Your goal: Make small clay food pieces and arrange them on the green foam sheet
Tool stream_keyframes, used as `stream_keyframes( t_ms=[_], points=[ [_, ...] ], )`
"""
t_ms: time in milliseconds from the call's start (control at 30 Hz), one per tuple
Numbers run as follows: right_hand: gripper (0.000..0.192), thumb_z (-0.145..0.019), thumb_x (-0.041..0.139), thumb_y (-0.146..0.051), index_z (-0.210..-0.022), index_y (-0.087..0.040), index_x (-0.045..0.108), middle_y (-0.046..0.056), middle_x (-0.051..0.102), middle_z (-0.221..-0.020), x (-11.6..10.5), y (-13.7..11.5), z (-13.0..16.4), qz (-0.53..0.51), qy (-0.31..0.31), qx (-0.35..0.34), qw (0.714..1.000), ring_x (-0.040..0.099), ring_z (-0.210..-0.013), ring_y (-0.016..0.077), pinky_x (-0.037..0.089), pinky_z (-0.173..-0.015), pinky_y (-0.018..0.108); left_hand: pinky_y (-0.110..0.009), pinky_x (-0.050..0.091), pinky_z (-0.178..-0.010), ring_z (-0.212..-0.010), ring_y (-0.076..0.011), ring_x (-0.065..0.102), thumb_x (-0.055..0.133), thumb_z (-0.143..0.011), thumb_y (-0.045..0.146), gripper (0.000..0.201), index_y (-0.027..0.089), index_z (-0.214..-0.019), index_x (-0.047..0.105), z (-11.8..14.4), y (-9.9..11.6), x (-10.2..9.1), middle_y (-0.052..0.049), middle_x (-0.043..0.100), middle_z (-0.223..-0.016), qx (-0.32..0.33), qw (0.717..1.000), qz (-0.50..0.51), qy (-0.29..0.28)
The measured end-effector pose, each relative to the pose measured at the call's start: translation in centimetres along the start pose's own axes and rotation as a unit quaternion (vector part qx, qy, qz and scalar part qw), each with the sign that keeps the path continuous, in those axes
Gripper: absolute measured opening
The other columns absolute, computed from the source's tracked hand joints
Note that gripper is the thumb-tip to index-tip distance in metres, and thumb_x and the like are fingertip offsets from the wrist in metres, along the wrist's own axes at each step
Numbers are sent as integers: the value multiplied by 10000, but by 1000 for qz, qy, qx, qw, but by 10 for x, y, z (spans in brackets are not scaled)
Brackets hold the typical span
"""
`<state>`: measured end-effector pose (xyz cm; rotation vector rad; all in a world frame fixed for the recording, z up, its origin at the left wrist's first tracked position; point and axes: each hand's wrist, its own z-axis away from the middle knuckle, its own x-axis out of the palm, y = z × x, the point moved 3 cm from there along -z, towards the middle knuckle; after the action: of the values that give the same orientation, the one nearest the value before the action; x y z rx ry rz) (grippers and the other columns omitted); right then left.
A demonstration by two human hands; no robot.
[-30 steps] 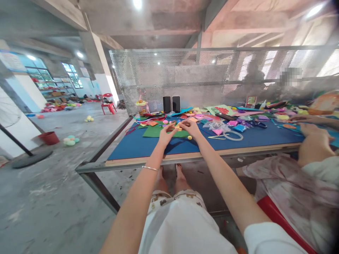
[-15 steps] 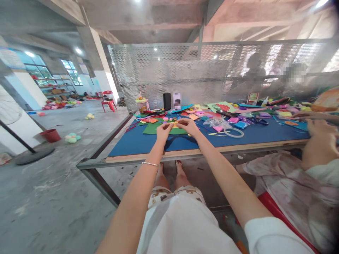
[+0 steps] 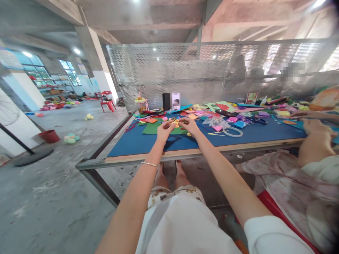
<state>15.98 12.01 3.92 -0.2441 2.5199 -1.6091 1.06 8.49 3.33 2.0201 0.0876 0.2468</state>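
Between the fingertips of both hands is a small yellow piece of what looks like modelling clay (image 3: 175, 124), partly covered by the fingers. My left hand (image 3: 164, 131) pinches its left side, and my right hand (image 3: 189, 126) grips it from the right. Both are just above a green sheet (image 3: 150, 129) lying on the blue tabletop (image 3: 132, 145). A small yellow ball (image 3: 189, 134) rests beneath my right hand. Small coloured lumps lie behind my fingers, too small to make out.
Clear plastic bags (image 3: 215, 122), coloured packets (image 3: 239, 124) and a pale ring (image 3: 234, 132) lie to the right. A dark phone (image 3: 166, 101) stands at the back before a perforated metal screen (image 3: 148, 67). At far right a co-worker's hands (image 3: 315, 128) rest over blue material.
The yellow piece shows more between my fingers and appears slightly raised or turned. Both hands stay in nearly the same place; the view has shifted a little.
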Motion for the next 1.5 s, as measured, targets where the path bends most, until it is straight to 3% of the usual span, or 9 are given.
stream_keyframes(
  t_ms=[233,400,500,667,833,967,1133,1333,1500],
  points=[
    [436,-628,683,-577,-770,-165,680,49,683,-785,11,-6,6,-16,-82,-3,996,657,-756,185,571,-732,350,-278,500,-673,-700,-155,613,798,-520,421,391,152,-787,705,0,2,-2,-44,691,-746,15,1000,-14,-6],
    [547,-525,804,-432,-1005,-205,671,37,681,-959,14,-14,9,-1,-107,-44,993,649,-828,164,537,-826,325,-259,476,-584,-585,-125,573,746,-584,494,386,147,-747,698,0,-1,-7,-12,643,-624,-2,999,-17,28],
    [545,-543,795,-426,-1022,-197,671,33,683,-888,12,-13,8,16,-97,-59,993,644,-807,163,534,-802,316,-260,479,-558,-547,-120,565,763,-558,499,400,139,-723,703,0,-1,-6,-7,627,-589,-18,999,-23,16],
    [461,-622,723,-503,-925,-156,698,49,686,-765,6,-5,2,41,-62,-58,996,638,-685,166,545,-707,325,-276,499,-539,-570,-140,596,728,-596,535,429,134,-749,728,3,1,1,-50,683,-697,-32,998,-37,-33],
    [421,-634,705,-515,-876,-170,713,49,698,-790,4,1,-2,54,-63,-51,995,639,-676,167,551,-661,319,-278,514,-653,-675,-159,624,802,-567,374,297,159,-758,730,5,4,4,-27,702,-728,-6,996,-71,-59],
    [389,-597,734,-511,-771,-164,709,36,681,-694,5,0,-3,50,-57,-58,995,632,-657,167,541,-687,319,-296,513,-694,-653,-129,610,731,-718,297,176,131,-729,672,3,3,1,5,652,-661,4,994,-101,-49],
    [422,-566,740,-549,-729,-163,686,36,674,-664,4,0,-6,26,-21,-61,998,637,-651,182,547,-704,341,-285,515,-647,-654,-108,599,597,-857,297,182,117,-848,621,-1,-2,-4,3,629,-754,3,995,-100,-9],
    [524,-568,716,-595,-866,-171,638,48,682,-744,-9,11,-15,-7,53,-52,997,665,-713,200,563,-729,369,-261,487,-638,-640,-111,594,671,-750,422,324,123,-875,677,-1,0,-6,-22,670,-741,7,998,-53,11],
    [485,-538,757,-553,-806,-169,628,53,685,-750,-6,12,-13,-22,31,-48,998,670,-716,199,570,-732,370,-227,467,-580,-636,-112,590,745,-621,462,540,157,-1060,666,4,5,0,-24,687,-755,-4,999,-38,-29]
  ],
)
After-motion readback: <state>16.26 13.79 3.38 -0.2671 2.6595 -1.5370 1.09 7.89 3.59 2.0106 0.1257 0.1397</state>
